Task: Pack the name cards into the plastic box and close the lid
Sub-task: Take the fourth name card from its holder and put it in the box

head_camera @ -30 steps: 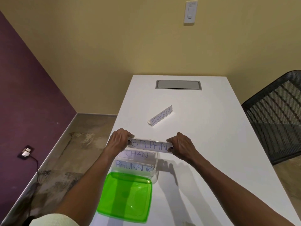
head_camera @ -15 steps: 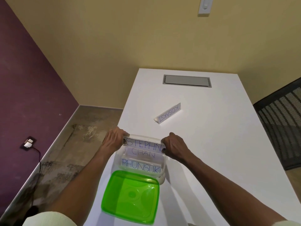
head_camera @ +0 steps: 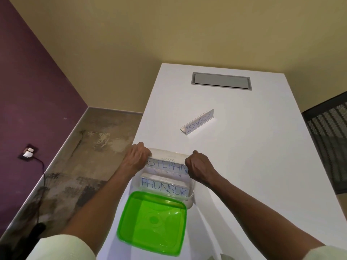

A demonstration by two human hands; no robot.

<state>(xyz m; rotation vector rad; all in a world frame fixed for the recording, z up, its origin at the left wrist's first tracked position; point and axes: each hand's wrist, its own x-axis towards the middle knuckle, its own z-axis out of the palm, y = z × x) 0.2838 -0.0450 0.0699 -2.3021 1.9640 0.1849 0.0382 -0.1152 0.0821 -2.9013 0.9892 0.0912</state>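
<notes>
A clear plastic box (head_camera: 191,192) stands on the white table (head_camera: 244,166) near its left edge. My left hand (head_camera: 136,158) and my right hand (head_camera: 199,168) each grip one end of the STEPHN name card (head_camera: 166,165), holding it at the box's far side, partly inside. The CHAN card (head_camera: 167,172) sits behind it in the box, mostly hidden. The PHUNSUK card (head_camera: 164,187) stands in the near part of the box. A KOSAKSI card (head_camera: 198,124) lies on the table beyond the box. The green lid (head_camera: 152,222) lies upside down in front of the box.
A grey cable hatch (head_camera: 221,83) is set into the table's far end. A black mesh chair (head_camera: 330,143) stands at the right. The table's left edge drops to a bare floor (head_camera: 75,166), with a wall socket and cable (head_camera: 28,152) on the purple wall.
Both hands have lowered the STEPHN card from above the box rim down into the box's far side. The view has shifted slightly to the left.
</notes>
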